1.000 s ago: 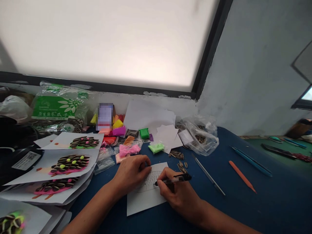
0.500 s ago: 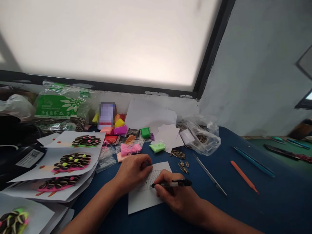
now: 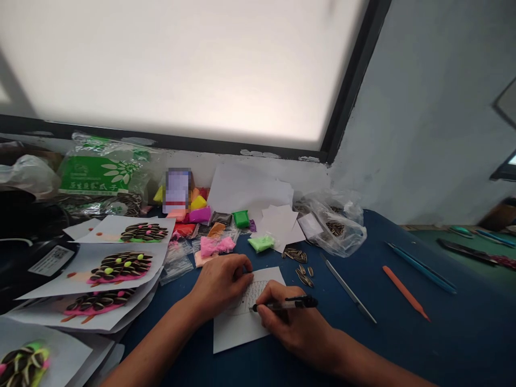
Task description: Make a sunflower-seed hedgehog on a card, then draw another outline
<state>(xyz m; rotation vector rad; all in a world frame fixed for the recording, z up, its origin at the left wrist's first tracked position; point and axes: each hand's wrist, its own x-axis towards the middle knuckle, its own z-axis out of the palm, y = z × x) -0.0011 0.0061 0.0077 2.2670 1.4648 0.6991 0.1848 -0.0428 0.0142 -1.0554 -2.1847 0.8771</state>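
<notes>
My right hand (image 3: 298, 325) is closed around a black pen (image 3: 288, 303). The pen's tip touches a small sheet of white paper (image 3: 236, 338) lying flat on the blue table. A line drawing of a rounded body filled with short scale-like strokes shows on this sheet, partly covered by my hands. On the upper left part of the paper rests my left hand (image 3: 221, 282), its fingers bent, thumb and forefinger apart, gripping nothing. Several striped sunflower seeds (image 3: 304, 275) lie just beyond the paper.
Seed-and-clay hedgehog pictures (image 3: 116, 269) are stacked at left. Coloured clay packets (image 3: 217, 246), blank papers (image 3: 280, 223) and a plastic bag of seeds (image 3: 336, 228) stand behind. To the right lie a silver craft knife (image 3: 350, 290), an orange tool (image 3: 405, 292) and a blue tool (image 3: 421, 267).
The pen tip has shifted very slightly on the drawing. My left hand stays in place on the paper, and the whole view has moved a few pixels.
</notes>
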